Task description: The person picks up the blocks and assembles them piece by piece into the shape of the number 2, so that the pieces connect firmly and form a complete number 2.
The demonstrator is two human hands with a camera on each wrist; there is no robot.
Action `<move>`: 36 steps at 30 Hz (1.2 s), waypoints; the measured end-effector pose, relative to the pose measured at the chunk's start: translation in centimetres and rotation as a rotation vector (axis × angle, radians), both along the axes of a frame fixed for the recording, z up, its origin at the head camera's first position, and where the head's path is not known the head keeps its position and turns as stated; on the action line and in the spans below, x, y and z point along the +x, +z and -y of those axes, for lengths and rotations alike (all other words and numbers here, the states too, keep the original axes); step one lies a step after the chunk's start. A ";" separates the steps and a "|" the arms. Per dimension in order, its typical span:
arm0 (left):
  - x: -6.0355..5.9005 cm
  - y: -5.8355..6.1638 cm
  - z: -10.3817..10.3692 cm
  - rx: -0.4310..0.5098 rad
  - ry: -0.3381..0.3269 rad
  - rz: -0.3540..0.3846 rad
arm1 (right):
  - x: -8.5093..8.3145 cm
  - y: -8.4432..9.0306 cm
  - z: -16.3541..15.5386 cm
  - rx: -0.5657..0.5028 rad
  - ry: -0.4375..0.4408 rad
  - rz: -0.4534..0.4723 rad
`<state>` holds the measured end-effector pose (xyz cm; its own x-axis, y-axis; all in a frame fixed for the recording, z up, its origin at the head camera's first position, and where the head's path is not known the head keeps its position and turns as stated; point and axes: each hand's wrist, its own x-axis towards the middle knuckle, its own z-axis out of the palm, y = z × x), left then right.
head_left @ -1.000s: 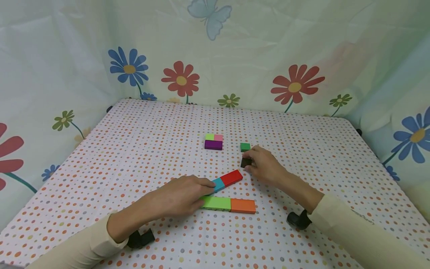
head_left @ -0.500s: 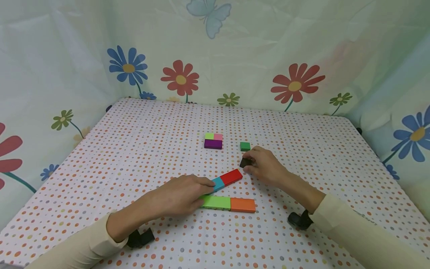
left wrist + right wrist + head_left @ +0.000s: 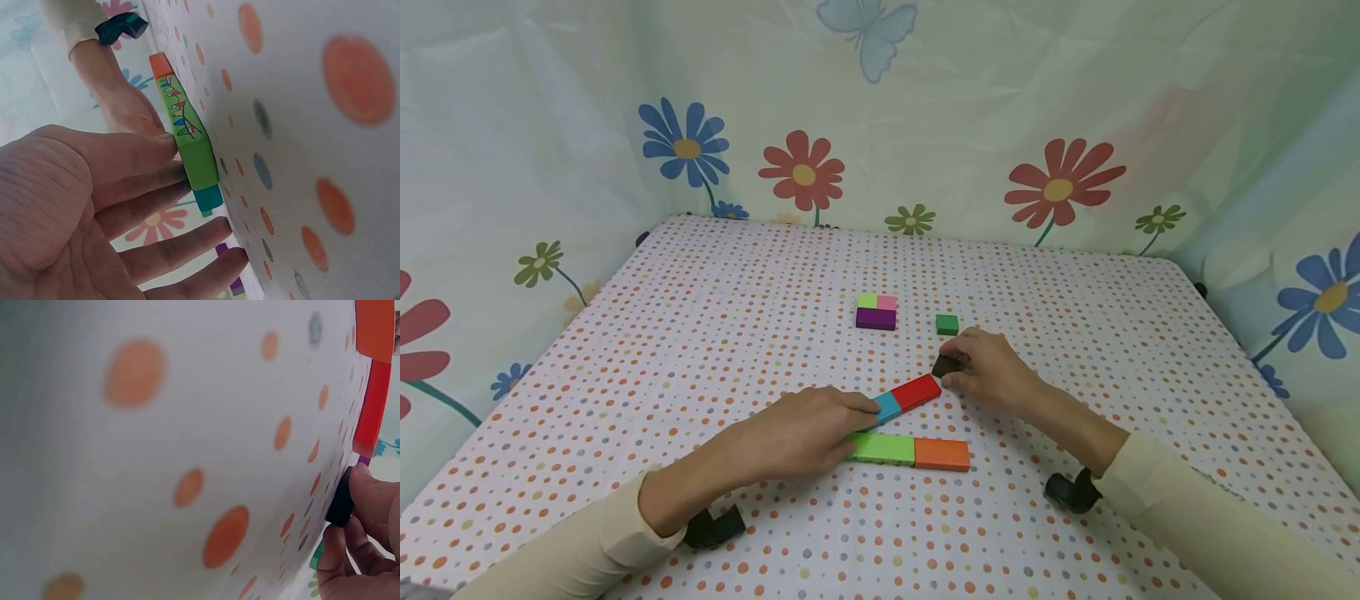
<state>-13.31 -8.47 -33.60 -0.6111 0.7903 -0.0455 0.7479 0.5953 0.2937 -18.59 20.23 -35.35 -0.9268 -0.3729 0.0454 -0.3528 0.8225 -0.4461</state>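
Note:
In the head view, my left hand (image 3: 805,432) bends over the left ends of two block rows. Its thumb lies against a light green block (image 3: 882,448) and its fingers reach a blue block (image 3: 887,408). An orange block (image 3: 942,454) joins the light green one; a red block (image 3: 916,392) joins the blue one. The rows spread apart to the right. My right hand (image 3: 992,371) pinches a small black block (image 3: 946,365) just off the red block's far right end. The left wrist view shows the thumb on the green block's (image 3: 187,134) printed side; two other fingers extend to the cloth.
A green block (image 3: 947,324) lies beyond my right hand. Left of it, a purple block (image 3: 876,319) touches a lime block (image 3: 867,301) and a pink block (image 3: 887,302). A dotted cloth (image 3: 737,300) covers the table; a flowered curtain (image 3: 955,108) stands behind.
My right hand has moved the black block slightly left, closer to the red block, and the block has turned a little. The left hand and both rows stay put.

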 end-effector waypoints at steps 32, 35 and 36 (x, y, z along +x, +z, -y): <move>-0.1 -0.1 0.1 0.009 0.002 0.004 | 0.4 -0.1 -0.1 -0.116 -0.020 0.059; -0.1 -0.1 0.1 0.009 0.000 0.003 | 0.4 -0.1 -0.1 -0.120 -0.019 0.067; -0.1 -0.1 0.1 0.009 -0.001 0.002 | 0.4 -0.1 -0.1 -0.121 -0.020 0.068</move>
<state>-13.41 -8.57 -33.73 -0.6103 0.7912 -0.0397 0.7479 0.5919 0.3004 -18.18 20.34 -35.49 -0.9364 -0.3501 0.0252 -0.3024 0.7680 -0.5646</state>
